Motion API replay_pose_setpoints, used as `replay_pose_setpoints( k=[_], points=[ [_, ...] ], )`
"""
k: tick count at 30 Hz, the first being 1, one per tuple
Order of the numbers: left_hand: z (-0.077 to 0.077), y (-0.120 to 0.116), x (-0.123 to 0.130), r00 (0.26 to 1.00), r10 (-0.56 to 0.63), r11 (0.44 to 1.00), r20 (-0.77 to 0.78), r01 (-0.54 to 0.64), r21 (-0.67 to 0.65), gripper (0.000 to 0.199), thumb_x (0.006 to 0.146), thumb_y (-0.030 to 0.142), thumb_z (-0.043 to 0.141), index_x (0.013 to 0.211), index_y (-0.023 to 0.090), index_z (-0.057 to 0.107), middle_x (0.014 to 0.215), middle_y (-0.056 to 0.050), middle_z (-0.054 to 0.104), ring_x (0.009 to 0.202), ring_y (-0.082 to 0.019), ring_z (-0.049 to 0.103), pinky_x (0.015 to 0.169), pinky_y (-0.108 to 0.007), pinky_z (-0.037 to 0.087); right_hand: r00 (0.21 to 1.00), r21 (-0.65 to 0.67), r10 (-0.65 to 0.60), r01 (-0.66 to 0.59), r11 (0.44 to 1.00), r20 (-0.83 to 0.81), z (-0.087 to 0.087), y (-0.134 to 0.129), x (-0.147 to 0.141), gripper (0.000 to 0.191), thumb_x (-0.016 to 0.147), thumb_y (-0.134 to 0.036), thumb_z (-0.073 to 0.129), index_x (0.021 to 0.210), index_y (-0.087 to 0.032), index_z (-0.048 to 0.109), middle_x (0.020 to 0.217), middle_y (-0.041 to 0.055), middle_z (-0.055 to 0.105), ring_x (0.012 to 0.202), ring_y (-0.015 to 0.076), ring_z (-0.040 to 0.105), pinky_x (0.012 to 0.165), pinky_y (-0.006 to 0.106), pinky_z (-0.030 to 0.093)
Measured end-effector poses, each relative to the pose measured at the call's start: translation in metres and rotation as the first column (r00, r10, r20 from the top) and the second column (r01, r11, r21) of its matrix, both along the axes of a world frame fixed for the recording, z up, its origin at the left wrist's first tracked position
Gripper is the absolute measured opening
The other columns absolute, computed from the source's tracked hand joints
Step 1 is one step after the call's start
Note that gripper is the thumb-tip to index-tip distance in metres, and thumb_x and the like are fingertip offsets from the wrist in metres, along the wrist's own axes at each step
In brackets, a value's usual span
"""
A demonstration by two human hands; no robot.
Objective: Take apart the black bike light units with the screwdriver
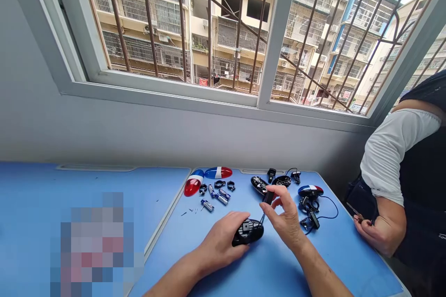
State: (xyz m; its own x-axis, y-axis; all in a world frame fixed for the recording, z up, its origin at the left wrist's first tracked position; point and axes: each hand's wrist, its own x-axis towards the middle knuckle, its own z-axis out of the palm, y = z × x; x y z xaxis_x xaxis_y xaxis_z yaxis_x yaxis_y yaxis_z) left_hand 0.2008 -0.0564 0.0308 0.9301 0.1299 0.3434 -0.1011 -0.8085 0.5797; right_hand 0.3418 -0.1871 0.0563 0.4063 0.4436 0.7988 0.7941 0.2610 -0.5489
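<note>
My left hand (226,236) is closed round a black oval light housing (250,231) whose inner side faces up, low over the blue table. Between thumb and fingers of my right hand (284,216) is a small black box (268,196), held upright. A dark cable (262,219) runs from the housing up to that box. Just behind my right hand lie two more open black housings (259,184) with wired parts. To the left are red, white and blue covers (193,183), several batteries (221,197), black ring clamps (219,184) and screws (191,210).
An assembled red and blue light (311,190) with clamps and cable lies on the table's right side. Another person (386,181) stands at the right edge, a metal tool in hand. A barred window (258,102) is above the wall; a blurred patch (97,241) covers the left table.
</note>
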Motion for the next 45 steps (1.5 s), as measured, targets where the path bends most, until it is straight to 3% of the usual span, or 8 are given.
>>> replay_pose_setpoints(
  k=[12,20,28,32,38,45],
  points=[
    [-0.0021,0.0010,0.0005,1.000,0.000,1.000,-0.004,0.000,-0.003,0.037,0.066,0.008,0.058,0.101,0.019,0.057,0.102,-0.007,0.068,0.094,-0.027,0.061,0.080,-0.037,0.049,0.996,-0.059,0.090,-0.090,0.994,-0.004,0.0007,-0.0030,-0.0022,0.043,0.087,-0.009,0.052,0.125,-0.028,0.050,0.097,0.0033,0.069,0.085,0.0154,0.067,0.066,0.025,0.057],
    [-0.0040,0.0023,0.0019,1.000,0.000,1.000,0.003,0.000,-0.029,0.043,0.064,0.007,0.060,0.105,0.020,0.057,0.102,-0.005,0.068,0.092,-0.025,0.061,0.081,-0.034,0.048,0.996,-0.026,0.060,-0.058,0.998,0.067,-0.0010,-0.0007,-0.0015,0.040,0.085,-0.014,0.060,0.121,-0.030,0.056,0.095,0.0023,0.063,0.075,0.0133,0.058,0.057,0.021,0.053],
    [-0.0051,0.0017,-0.0001,1.000,0.006,1.000,-0.007,-0.007,-0.027,0.045,0.065,0.010,0.060,0.108,0.021,0.057,0.103,-0.005,0.068,0.094,-0.026,0.061,0.083,-0.036,0.049,0.993,-0.063,0.118,-0.119,0.991,-0.015,-0.0013,-0.0029,-0.0024,0.046,0.088,-0.010,0.052,0.130,-0.029,0.049,0.101,0.0047,0.068,0.086,0.0152,0.067,0.064,0.023,0.056],
    [-0.0030,0.0010,-0.0008,1.000,0.001,1.000,-0.018,-0.002,-0.022,0.043,0.066,0.010,0.061,0.108,0.019,0.057,0.104,-0.007,0.068,0.095,-0.027,0.061,0.083,-0.036,0.049,0.992,-0.064,0.126,-0.126,0.990,-0.011,-0.0009,-0.0027,-0.0036,0.044,0.088,-0.008,0.050,0.128,-0.029,0.050,0.101,0.0042,0.069,0.089,0.0155,0.067,0.064,0.023,0.056],
    [-0.0014,0.0012,0.0006,1.000,-0.003,1.000,-0.009,0.003,-0.001,0.037,0.066,0.009,0.061,0.102,0.020,0.058,0.103,-0.006,0.068,0.095,-0.027,0.061,0.081,-0.036,0.049,0.996,-0.031,0.086,-0.085,0.996,0.029,-0.0014,-0.0007,-0.0026,0.044,0.082,-0.013,0.064,0.121,-0.030,0.055,0.105,0.0035,0.063,0.087,0.0149,0.061,0.061,0.021,0.055],
    [-0.0021,0.0000,0.0001,1.000,-0.010,1.000,0.012,0.010,0.003,0.037,0.066,0.008,0.060,0.101,0.021,0.057,0.102,-0.005,0.068,0.093,-0.026,0.061,0.079,-0.034,0.049,0.996,-0.056,0.086,-0.086,0.995,0.005,0.0000,-0.0025,-0.0021,0.040,0.084,-0.011,0.059,0.120,-0.030,0.056,0.099,0.0028,0.066,0.084,0.0143,0.063,0.064,0.022,0.056]
  ],
)
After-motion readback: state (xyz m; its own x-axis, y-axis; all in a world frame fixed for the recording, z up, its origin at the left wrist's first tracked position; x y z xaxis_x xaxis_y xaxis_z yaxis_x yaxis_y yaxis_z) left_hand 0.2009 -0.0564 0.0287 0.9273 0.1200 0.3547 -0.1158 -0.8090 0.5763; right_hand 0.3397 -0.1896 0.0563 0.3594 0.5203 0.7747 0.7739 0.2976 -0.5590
